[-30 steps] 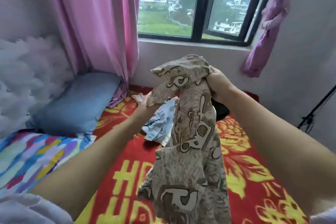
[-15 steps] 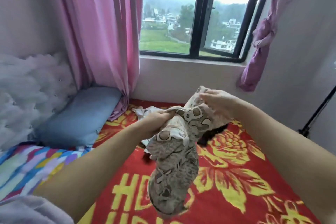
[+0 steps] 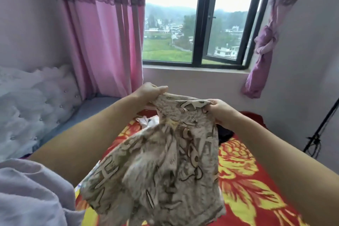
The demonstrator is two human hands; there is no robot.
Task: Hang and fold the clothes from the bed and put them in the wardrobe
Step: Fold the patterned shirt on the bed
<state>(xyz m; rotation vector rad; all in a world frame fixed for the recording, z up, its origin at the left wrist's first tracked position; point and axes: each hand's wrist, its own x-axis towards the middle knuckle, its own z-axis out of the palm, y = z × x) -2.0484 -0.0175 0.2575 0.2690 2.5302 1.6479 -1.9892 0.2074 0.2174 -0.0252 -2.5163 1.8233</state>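
A beige patterned garment point(image 3: 161, 167) hangs spread out in front of me above the bed. My left hand point(image 3: 148, 91) pinches its upper left edge and my right hand point(image 3: 219, 111) grips its upper right edge, so the top edge is stretched between them. The cloth below is blurred from motion. Behind it on the red and yellow bedspread point(image 3: 244, 176) lie a crumpled white garment point(image 3: 146, 122) and a dark garment point(image 3: 224, 134), both partly hidden. No wardrobe shows in this view.
A blue pillow point(image 3: 88, 113) lies against a white tufted headboard point(image 3: 33, 104) at the left. Pink curtain point(image 3: 102, 38) and a knotted purple curtain point(image 3: 262, 55) flank the window. A black stand point(image 3: 319, 134) rises at the right wall.
Both hands have moved apart and up, spreading the bunched garment out flat between them. The view has tilted upward toward the window.
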